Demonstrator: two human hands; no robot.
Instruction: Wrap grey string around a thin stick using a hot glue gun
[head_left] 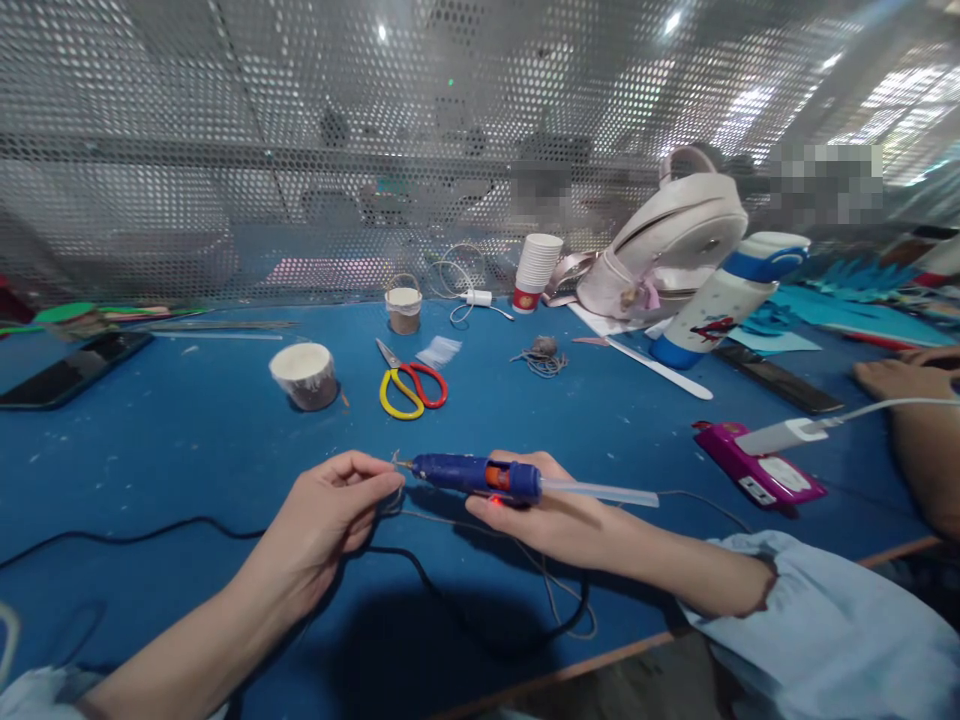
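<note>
My right hand (551, 515) is wrapped round a blue hot glue gun (457, 470), its nozzle pointing left. A translucent glue stick (600, 492) juts from its back end, and a small red light glows by my thumb. My left hand (337, 505) pinches the end of a thin grey cord (435, 517) right at the nozzle; I cannot tell whether nozzle and cord touch. The cord trails below the gun toward the right. Beyond my hands lie scissors (412, 385) with one yellow and one red handle, and a small cup wrapped in grey-brown material (307, 377).
A small handled bucket (404, 312), stacked paper cups (537, 272) and a pale backpack (667, 245) stand at the back. Grey yarn (545, 356) lies mid-table. At right are a bottle (720, 305), a magenta power strip (757, 468) and another person's arm (922, 440). A black cable (420, 572) crosses the front.
</note>
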